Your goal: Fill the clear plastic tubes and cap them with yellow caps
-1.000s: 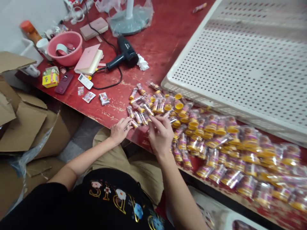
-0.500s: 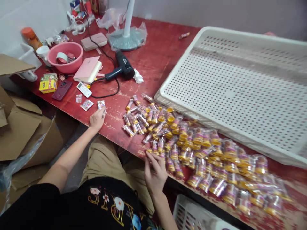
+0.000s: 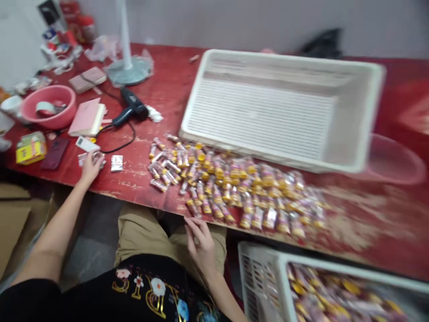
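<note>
My left hand [image 3: 92,167] reaches over the table's left part. Its bent fingers close on a small printed packet [image 3: 101,162], mostly covered by the hand. A silvery packet [image 3: 116,163] lies flat just to the right of it. My right hand [image 3: 202,243] is at the table's front edge, fingers stretched out and slightly apart, with nothing seen in it. Beside its fingertips spreads a heap of small clear tubes with yellow caps [image 3: 217,188] and pink-purple labels, several lying on their sides.
A large white perforated tray [image 3: 268,154] stands behind the heap. Below the table edge, a white crate [image 3: 284,268] holds more tubes. To the left are a white remote [image 3: 87,144], a black hair dryer [image 3: 132,107], a purple phone [image 3: 55,153], a pink notebook [image 3: 85,117] and a pink basin [image 3: 50,103].
The view has swung right. My left hand has left the silvery packet and moved left onto another packet. My right hand stays near the heap's front edge.
</note>
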Tool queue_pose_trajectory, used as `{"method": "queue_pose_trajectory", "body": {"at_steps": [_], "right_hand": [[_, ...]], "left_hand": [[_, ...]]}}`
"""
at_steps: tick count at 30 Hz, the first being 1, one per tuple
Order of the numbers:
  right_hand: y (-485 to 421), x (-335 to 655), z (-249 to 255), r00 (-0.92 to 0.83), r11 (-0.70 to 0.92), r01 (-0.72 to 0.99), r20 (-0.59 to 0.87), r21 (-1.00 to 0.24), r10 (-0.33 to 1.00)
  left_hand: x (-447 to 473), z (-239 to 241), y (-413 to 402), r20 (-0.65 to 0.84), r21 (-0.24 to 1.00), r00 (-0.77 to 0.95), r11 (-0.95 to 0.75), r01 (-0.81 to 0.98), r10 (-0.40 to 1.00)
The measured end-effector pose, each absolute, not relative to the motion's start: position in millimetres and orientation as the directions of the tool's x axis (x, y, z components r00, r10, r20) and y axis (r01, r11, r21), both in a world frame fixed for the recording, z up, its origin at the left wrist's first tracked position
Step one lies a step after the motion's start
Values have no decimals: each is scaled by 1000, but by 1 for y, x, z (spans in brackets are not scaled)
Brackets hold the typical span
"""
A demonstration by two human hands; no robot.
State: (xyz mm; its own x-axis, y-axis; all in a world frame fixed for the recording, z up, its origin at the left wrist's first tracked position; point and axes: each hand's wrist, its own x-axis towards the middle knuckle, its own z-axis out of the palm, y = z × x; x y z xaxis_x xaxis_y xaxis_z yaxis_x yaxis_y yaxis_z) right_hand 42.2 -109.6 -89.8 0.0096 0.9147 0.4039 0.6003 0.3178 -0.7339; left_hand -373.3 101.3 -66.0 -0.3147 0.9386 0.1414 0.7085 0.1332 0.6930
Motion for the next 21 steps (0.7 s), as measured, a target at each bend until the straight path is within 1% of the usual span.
{"method": "queue_pose_trajectory", "body": {"at_steps": [3,5,7,9,11,12,14,17,19,21], "right_hand": [[-119,49,-89,113,246,632,401,-735,909],[-128,60,-90,181,182,673,398,-717,899],[-140,75,-93,253,123,695,401,-708,880],[-152,90,-96,336,62,695,400,-717,853],[-166,107,-102,419,-8,682,383,-731,823],[-173,115,-105,451,-39,678,374,-734,810],[-187,134,-110,500,-84,672,367,-736,785],[-189,171,-109,560,-112,659,385,-744,734],[-163,202,-94,597,-93,644,423,-759,682],[-105,235,-67,597,-62,656,467,-752,653]], "left_hand": [[-382,-68,112,176,568,-226,89,818,958],[-384,-71,114,265,468,-171,29,883,949],[-382,-70,113,327,405,-172,27,914,929],[-376,-66,108,371,375,-198,49,926,907],[-364,-60,107,449,368,-231,57,928,863],[-354,-56,110,490,379,-224,26,925,843],[-326,-47,123,553,423,-179,-90,901,814],[-259,-32,163,554,523,-100,-252,814,826],[-205,-24,195,543,525,11,-350,776,840],[-150,-16,220,568,504,85,-427,750,819]]}}
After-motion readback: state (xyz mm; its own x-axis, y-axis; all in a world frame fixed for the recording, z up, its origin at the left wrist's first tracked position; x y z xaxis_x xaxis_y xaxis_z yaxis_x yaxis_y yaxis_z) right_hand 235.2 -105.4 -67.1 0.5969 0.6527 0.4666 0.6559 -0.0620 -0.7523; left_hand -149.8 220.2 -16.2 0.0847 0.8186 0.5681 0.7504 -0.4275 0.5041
